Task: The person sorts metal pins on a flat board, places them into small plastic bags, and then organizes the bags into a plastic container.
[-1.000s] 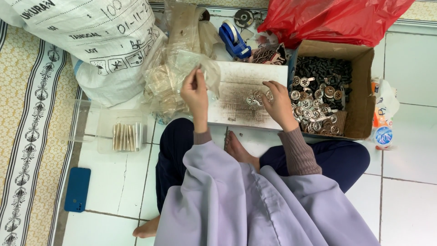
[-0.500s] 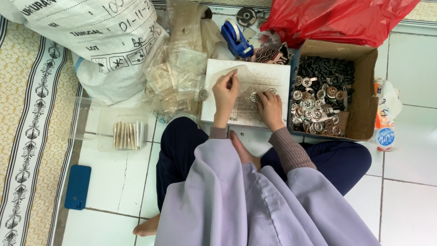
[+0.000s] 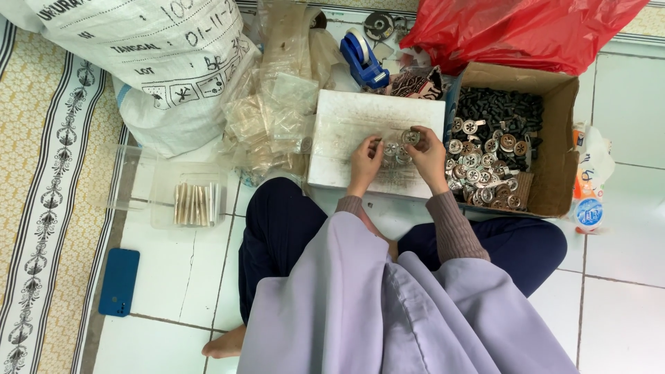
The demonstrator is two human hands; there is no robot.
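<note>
my left hand (image 3: 363,161) and right hand (image 3: 427,154) each pinch small round metal pieces (image 3: 400,147) over the white board (image 3: 346,125) on my lap, beside the cardboard box (image 3: 560,152) of parts.

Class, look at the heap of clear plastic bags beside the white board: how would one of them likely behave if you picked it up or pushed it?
The clear plastic bags lie crumpled and slumped, so one would probably hang floppy. They look thin, so likely very light. Their glossy film suggests they may slide over each other when pushed.
</note>
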